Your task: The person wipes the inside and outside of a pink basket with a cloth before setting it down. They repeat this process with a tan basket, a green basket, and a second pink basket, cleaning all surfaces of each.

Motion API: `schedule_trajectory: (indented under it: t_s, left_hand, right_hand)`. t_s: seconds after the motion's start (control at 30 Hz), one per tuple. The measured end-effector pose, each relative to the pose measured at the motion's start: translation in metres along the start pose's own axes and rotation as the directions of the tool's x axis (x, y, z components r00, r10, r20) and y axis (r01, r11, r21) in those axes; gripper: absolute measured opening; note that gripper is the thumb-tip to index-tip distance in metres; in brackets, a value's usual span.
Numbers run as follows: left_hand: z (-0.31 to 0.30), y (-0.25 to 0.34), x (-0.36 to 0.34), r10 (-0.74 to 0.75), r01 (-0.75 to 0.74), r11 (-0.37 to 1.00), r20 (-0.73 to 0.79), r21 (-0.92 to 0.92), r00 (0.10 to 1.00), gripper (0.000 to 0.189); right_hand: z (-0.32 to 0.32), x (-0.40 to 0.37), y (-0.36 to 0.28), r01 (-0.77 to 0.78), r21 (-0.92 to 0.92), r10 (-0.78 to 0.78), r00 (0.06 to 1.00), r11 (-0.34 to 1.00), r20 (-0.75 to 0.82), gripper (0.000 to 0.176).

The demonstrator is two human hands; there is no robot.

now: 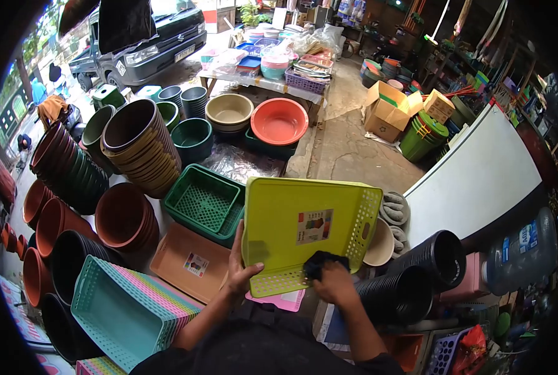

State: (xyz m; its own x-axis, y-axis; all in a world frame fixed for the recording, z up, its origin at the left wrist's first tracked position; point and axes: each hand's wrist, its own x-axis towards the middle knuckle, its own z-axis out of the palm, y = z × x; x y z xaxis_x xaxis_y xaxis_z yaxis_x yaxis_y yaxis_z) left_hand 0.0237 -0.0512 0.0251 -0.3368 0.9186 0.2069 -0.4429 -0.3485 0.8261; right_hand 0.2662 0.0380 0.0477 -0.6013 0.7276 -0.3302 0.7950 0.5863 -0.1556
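Note:
A lime-green plastic basket (279,212) with perforated sides and a label (314,226) on its flat bottom is held up tilted in front of me. My left hand (238,273) grips its left edge, the thumb lying over the near rim. Bunched in my right hand (334,281) is a black cloth (321,264), which touches the basket's lower right inside. Just below the basket, part of a pink tray (282,301) shows. A brown tray (177,253) with a label lies to the left of my left hand.
Stacked teal baskets (119,306) stand at the lower left, near brown pots (124,215). Green baskets (207,199) lie beyond my left hand. Black pots (410,294) and a water bottle (522,250) are on the right, below a white board (479,181).

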Motion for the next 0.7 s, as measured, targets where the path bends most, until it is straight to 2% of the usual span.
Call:
schedule_trajectory:
  t_s: [0.1, 0.13, 0.2, 0.23, 0.3, 0.33, 0.37, 0.4, 0.43, 0.47, 0.5, 0.53, 0.6, 0.67, 0.7]
  left_hand:
    - [0.010, 0.004, -0.004, 0.002, -0.002, 0.998, -0.002, 0.062, 1.000, 0.110]
    - [0.011, 0.002, -0.006, 0.018, -0.017, 0.995, -0.005, 0.096, 1.000, 0.109]
    - [0.006, -0.002, -0.008, 0.023, -0.019, 0.991, -0.024, 0.134, 0.999, 0.108]
    - [0.003, -0.004, -0.009, 0.034, -0.027, 0.984, -0.040, 0.174, 0.999, 0.106]
    - [-0.003, -0.010, -0.007, 0.027, -0.015, 0.991, -0.086, 0.129, 0.996, 0.106]
    - [-0.006, -0.011, -0.007, 0.023, -0.013, 0.997, -0.126, 0.081, 0.992, 0.106]
    - [-0.009, -0.011, -0.008, 0.008, -0.005, 1.000, -0.116, 0.022, 0.993, 0.105]
    - [-0.008, -0.009, -0.009, 0.010, -0.007, 1.000, -0.123, 0.023, 0.992, 0.105]
    - [-0.004, -0.005, -0.009, 0.028, -0.023, 0.999, -0.113, 0.044, 0.993, 0.105]
    - [-0.003, -0.003, -0.010, 0.047, -0.040, 0.997, -0.102, 0.065, 0.994, 0.105]
    - [-0.005, -0.004, -0.012, -0.019, 0.020, 1.000, -0.104, 0.012, 0.994, 0.104]
    - [-0.009, -0.013, -0.015, -0.016, 0.017, 1.000, -0.108, 0.010, 0.994, 0.104]
    - [-0.016, -0.038, -0.026, -0.084, 0.082, 0.996, -0.082, -0.027, 0.993, 0.103]
    - [-0.015, -0.042, -0.033, -0.127, 0.127, 0.992, -0.042, 0.016, 0.991, 0.102]
    - [-0.012, -0.041, -0.032, -0.115, 0.116, 0.993, -0.026, 0.036, 0.993, 0.101]
  right_hand:
    - [0.017, 0.001, -0.051, 0.225, 0.119, -0.204, 0.965, 0.967, -0.165, 0.054]
    - [0.024, 0.007, -0.063, 0.283, 0.208, -0.253, 0.954, 0.936, -0.161, 0.053]
    - [0.016, 0.012, -0.090, 0.238, 0.442, -0.213, 0.971, 0.865, -0.105, 0.052]
    - [0.003, 0.014, -0.101, 0.237, 0.446, -0.215, 0.972, 0.863, -0.100, 0.052]
    - [-0.019, 0.018, -0.118, 0.023, 0.720, -0.265, 0.938, 0.693, 0.224, 0.041]
    - [-0.006, 0.026, -0.120, 0.025, 0.721, -0.270, 0.935, 0.693, 0.228, 0.041]
    - [0.017, 0.041, -0.118, -0.043, 0.906, -0.216, 0.965, 0.422, 0.147, 0.042]
    - [0.029, 0.049, -0.118, -0.078, 0.992, -0.135, 0.987, 0.102, 0.091, 0.043]
    - [0.016, 0.047, -0.124, -0.081, 0.991, -0.141, 0.985, 0.107, 0.096, 0.043]
    - [-0.011, 0.046, -0.132, -0.153, 0.970, -0.061, 0.988, -0.188, 0.144, 0.043]
    - [-0.030, 0.051, -0.138, -0.186, 0.863, 0.004, 0.977, -0.470, 0.213, 0.044]
    - [-0.037, 0.059, -0.140, -0.188, 0.865, 0.002, 0.977, -0.466, 0.213, 0.044]
    - [-0.045, 0.074, -0.140, 0.047, 0.763, 0.121, 0.992, -0.644, 0.042, 0.045]
    - [-0.058, 0.095, -0.131, 0.157, 0.688, 0.192, 0.981, -0.709, -0.026, 0.047]
    - [-0.059, 0.097, -0.118, 0.101, 0.672, 0.109, 0.994, -0.733, -0.030, 0.047]
